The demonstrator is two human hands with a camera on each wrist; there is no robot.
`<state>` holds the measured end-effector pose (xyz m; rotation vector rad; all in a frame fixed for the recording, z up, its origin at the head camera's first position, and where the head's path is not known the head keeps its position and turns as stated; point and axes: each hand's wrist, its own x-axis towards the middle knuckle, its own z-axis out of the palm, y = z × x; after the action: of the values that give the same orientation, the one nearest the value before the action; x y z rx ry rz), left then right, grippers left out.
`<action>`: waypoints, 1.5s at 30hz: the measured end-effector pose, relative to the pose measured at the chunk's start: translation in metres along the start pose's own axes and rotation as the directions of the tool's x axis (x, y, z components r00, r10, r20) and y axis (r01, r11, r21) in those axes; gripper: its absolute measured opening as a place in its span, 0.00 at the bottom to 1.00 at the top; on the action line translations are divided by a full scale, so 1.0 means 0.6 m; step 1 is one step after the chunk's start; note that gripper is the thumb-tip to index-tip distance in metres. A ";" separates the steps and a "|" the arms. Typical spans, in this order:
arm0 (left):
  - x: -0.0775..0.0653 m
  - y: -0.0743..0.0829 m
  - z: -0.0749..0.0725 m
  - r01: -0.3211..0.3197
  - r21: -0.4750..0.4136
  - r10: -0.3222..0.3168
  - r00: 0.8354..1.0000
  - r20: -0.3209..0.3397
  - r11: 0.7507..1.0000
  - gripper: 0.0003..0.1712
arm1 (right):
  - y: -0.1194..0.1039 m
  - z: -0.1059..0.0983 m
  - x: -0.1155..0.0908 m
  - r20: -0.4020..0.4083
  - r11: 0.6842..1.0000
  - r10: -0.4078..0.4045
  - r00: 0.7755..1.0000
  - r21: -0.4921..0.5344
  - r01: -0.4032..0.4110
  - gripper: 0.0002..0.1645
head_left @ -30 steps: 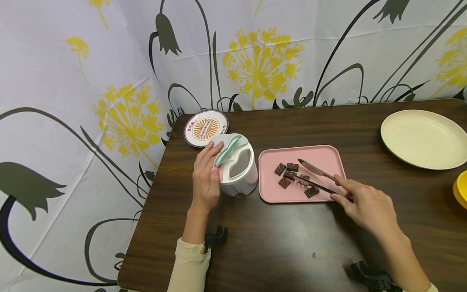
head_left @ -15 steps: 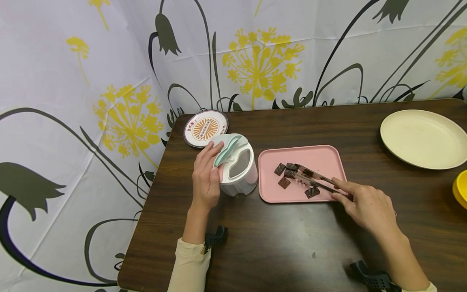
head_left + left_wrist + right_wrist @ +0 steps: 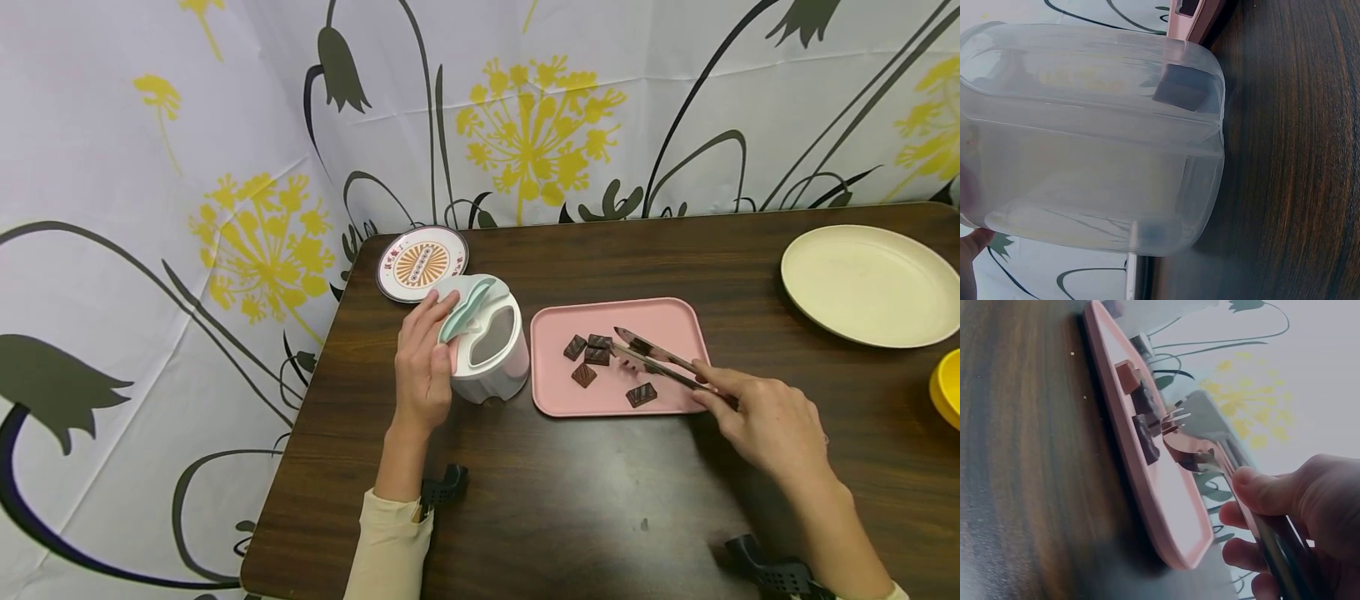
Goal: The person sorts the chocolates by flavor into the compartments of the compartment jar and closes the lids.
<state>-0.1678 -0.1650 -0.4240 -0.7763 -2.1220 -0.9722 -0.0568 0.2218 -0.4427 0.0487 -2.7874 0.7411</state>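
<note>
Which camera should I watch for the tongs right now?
The right wrist view: it shows the tongs close up, with the fork tines at one tip clearly visible. The head view shows both arms of them from above, but smaller, over the pink tray. The left wrist view doesn't show them.

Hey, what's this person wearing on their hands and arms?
The left hand and right hand are gloveless. The left sleeve is cream; only a cream edge of the right sleeve shows. Black brackets jut from both wrists.
</note>
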 end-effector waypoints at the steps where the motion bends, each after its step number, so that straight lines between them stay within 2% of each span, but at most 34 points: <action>1: 0.000 0.000 0.000 0.001 0.001 -0.001 1.000 0.000 1.000 0.34 | 0.000 -0.001 0.000 -0.008 1.000 -0.003 1.000 0.002 0.003 0.24; 7: -0.002 0.001 -0.001 0.005 0.008 -0.005 1.000 0.000 1.000 0.34 | -0.007 -0.008 0.003 -0.094 0.999 -0.044 0.995 0.025 0.046 0.25; 11: -0.002 0.000 -0.002 0.004 0.010 -0.004 1.000 0.000 1.000 0.34 | -0.019 -0.014 0.007 -0.181 0.993 -0.097 0.979 0.041 0.106 0.26; 14: -0.003 0.000 -0.002 0.000 0.006 0.000 1.000 -0.003 1.000 0.33 | -0.030 -0.018 0.012 -0.249 0.985 -0.144 0.958 0.061 0.164 0.28; 17: -0.005 -0.001 -0.002 -0.006 0.004 0.006 1.000 -0.009 1.000 0.33 | -0.045 -0.019 0.017 -0.318 0.970 -0.200 0.927 0.071 0.234 0.29; 20: -0.006 -0.002 -0.001 -0.008 0.004 0.008 1.000 -0.011 1.000 0.32 | -0.060 -0.020 0.023 -0.359 0.951 -0.255 0.898 0.074 0.300 0.27; 23: -0.006 -0.002 -0.001 -0.010 0.002 0.010 1.000 -0.011 1.000 0.32 | -0.076 -0.019 0.031 -0.390 0.933 -0.296 0.872 0.077 0.352 0.21; 25: -0.006 -0.002 -0.001 -0.011 0.002 0.011 1.000 -0.010 1.000 0.32 | -0.087 -0.018 0.037 -0.405 0.921 -0.320 0.856 0.078 0.382 0.22; 28: -0.006 -0.002 -0.001 -0.014 0.002 0.014 1.000 -0.011 1.000 0.32 | -0.104 -0.017 0.044 -0.407 0.906 -0.351 0.844 0.080 0.415 0.28; 32: -0.004 -0.001 -0.001 -0.013 0.005 0.013 1.000 -0.009 1.000 0.33 | -0.128 -0.015 0.051 -0.393 0.886 -0.389 0.833 0.089 0.455 0.27; 38: -0.003 -0.001 -0.001 -0.015 0.006 0.015 1.000 -0.007 1.000 0.33 | -0.160 -0.002 0.058 -0.354 0.866 -0.413 0.839 0.131 0.482 0.27; 43: -0.002 -0.002 0.000 -0.018 0.006 0.018 1.000 -0.010 1.000 0.33 | -0.177 0.016 0.065 -0.312 0.834 -0.449 0.837 0.189 0.518 0.23; 45: -0.001 -0.002 0.000 -0.019 0.008 0.019 1.000 -0.012 1.000 0.33 | -0.181 0.023 0.067 -0.300 0.826 -0.458 0.837 0.204 0.525 0.24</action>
<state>-0.1683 -0.1658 -0.4253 -0.7832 -2.1035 -0.9563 -0.0880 0.1221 -0.3915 0.6684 -2.2639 0.9152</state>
